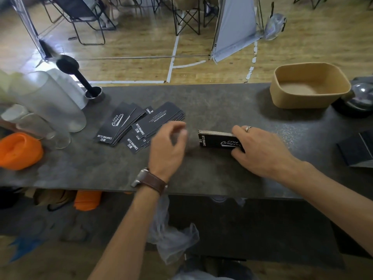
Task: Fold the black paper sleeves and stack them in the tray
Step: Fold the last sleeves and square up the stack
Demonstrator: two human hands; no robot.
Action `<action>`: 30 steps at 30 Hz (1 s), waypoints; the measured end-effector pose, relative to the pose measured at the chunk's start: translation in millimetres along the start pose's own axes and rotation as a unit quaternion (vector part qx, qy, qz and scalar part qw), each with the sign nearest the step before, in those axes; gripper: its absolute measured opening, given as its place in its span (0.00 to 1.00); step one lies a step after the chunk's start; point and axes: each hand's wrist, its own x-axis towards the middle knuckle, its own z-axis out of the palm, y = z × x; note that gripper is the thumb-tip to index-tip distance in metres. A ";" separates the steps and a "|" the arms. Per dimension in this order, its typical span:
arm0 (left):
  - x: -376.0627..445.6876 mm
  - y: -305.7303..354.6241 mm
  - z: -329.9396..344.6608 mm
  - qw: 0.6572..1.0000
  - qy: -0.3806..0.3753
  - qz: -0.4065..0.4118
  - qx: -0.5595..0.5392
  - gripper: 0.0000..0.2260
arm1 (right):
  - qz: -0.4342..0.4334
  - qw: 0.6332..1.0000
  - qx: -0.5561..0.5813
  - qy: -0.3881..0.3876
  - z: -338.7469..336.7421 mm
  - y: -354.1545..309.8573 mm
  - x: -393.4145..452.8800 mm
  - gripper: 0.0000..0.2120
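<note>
The folded stack (pixel 219 140) is gripped by the right hand (pixel 260 150); the tray (pixel 282 98) lies upper right, nearer it. The left hand (pixel 167 146) is loosely curled, empty.

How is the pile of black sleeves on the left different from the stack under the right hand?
The left pile is fanned out loosely, sleeves overlapping at different angles; the stack is squared up with its edges aligned. The pile's sleeves lie long and flat; the stack looks shorter and thicker. No hand holds the pile, with the left hand hovering beside it, while the right hand grips the stack. Both are black with white print and lie on the counter, outside the tray.
</note>
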 end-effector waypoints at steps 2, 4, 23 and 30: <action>19.8 -19.5 -27.2 0.995 0.069 -0.033 0.069 0.08 | 0.001 1.000 0.000 -0.001 0.7 0.7 0.9 0.09; 42.4 -35.3 -49.7 0.986 0.048 -0.079 0.138 0.12 | 0.005 1.000 -0.001 -0.002 1.0 0.8 1.8 0.09; 33.9 -51.1 -92.8 0.969 0.002 0.019 0.245 0.05 | 0.007 1.000 -0.010 -0.003 2.0 1.0 2.6 0.10; 15.5 -59.9 -119.7 0.991 -0.062 -0.024 0.114 0.06 | 0.011 1.000 -0.001 -0.004 1.5 1.4 3.0 0.08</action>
